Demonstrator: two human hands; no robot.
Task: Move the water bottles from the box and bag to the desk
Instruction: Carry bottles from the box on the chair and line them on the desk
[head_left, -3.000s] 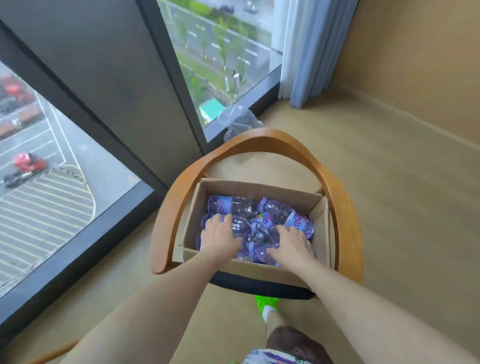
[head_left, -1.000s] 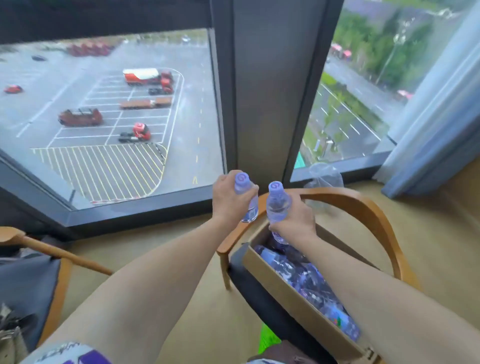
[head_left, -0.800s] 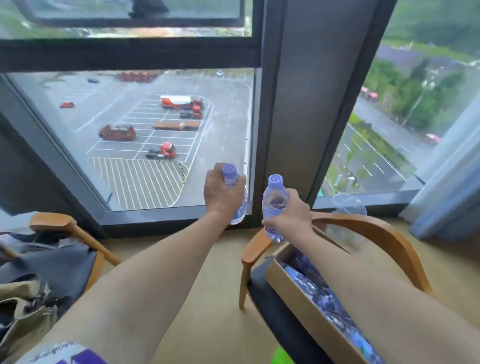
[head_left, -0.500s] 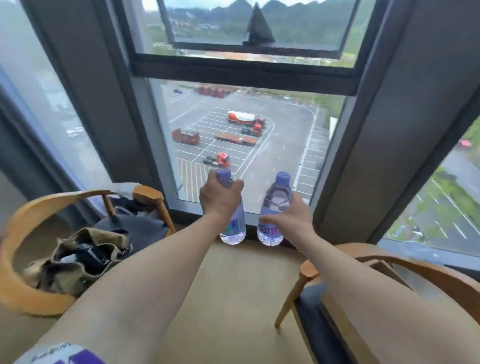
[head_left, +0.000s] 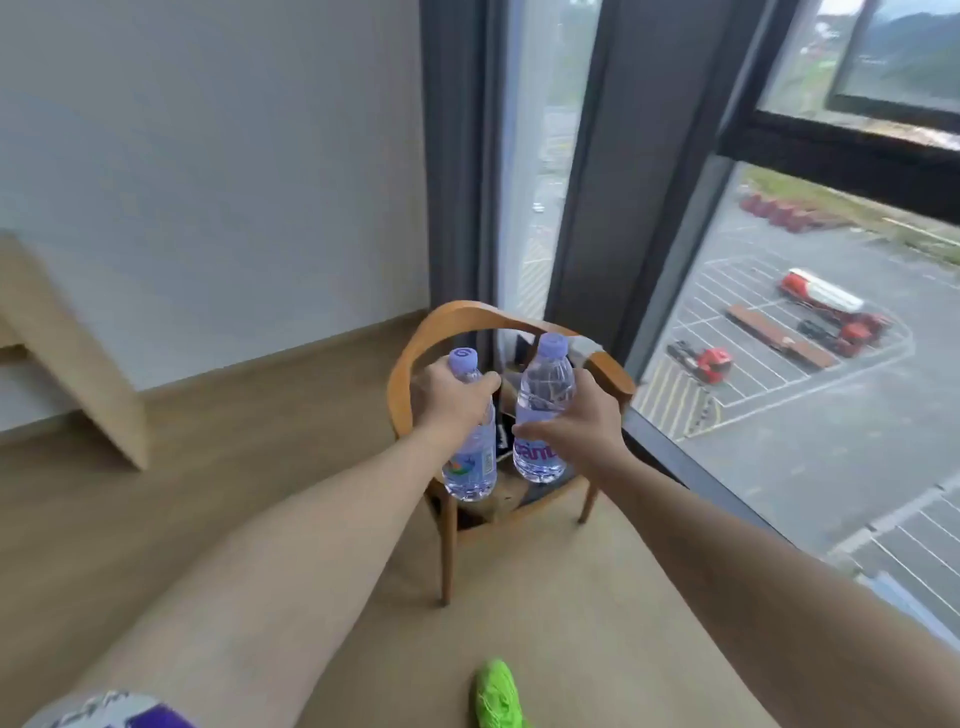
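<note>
Now, left hand (head_left: 451, 400): gripping the left bottle (head_left: 470, 460) upright near its neck.
Right hand (head_left: 582, 423): gripping the right bottle (head_left: 543, 395) upright around its middle.
Wooden chair (head_left: 405, 364): sitting just beyond both hands.

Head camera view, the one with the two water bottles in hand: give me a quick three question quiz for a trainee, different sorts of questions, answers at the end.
1. True or false: each hand holds one bottle.
2. Which bottle's cap sits higher in the picture? A) the left hand's B) the right hand's
3. Fill in: behind the bottles stands a wooden ____.

Key
1. True: the left hand grips the left bottle; the right hand grips the right bottle.
2. B.
3. Chair, beside the window.
</note>
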